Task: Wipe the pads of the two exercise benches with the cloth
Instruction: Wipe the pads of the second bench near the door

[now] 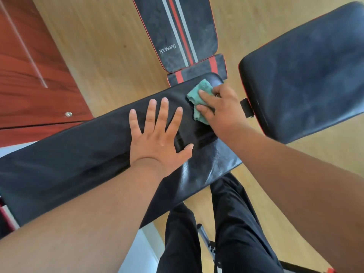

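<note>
At centre frame, the left hand [157, 133] lies flat and open, empty, apparently steadying the long black pad [78, 152] while the right hand [220, 109] presses a green cloth [199, 93] to it.

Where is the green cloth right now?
In the head view the green cloth lies right of centre, pressed under the right hand onto the far end of the long black pad, just below the striped bench pad.

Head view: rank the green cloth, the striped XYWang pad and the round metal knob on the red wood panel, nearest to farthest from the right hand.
1. Green cloth: under the right hand fingers, touching.
2. Striped XYWang pad: beyond, top centre.
3. Metal knob: far left, on the red wood panel.
</note>
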